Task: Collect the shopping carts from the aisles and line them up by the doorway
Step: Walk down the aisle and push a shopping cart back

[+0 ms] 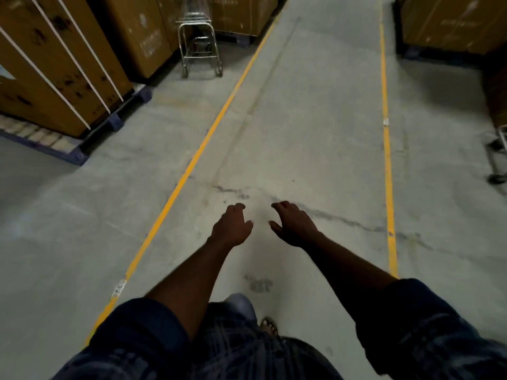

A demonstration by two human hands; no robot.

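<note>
Hands: left hand (pixel 231 227) and right hand (pixel 293 227), both empty, fingers loosely curled around nothing, held out side by side over bare concrete floor (pixel 315 146). Both lie to the right of the yellow line (pixel 192 160), the left hand closer to it. Target: one shopping cart (pixel 199 42), wire basket on a metal frame, standing far ahead and well apart from both hands, on the left side of the yellow line and near it, tucked in among stacked cardboard boxes (pixel 137 37). It appears end-on, with its long axis running roughly along the line; the handle end cannot be made out. Bearing from the hands: forward and leftward, across the line. The left hand is judged nearer, though reaching it calls for walking, not reaching. Also noted: a wheeled metal frame (pixel 499 154), far right of the line at the picture's edge, possibly a second cart, too cropped to tell.
</note>
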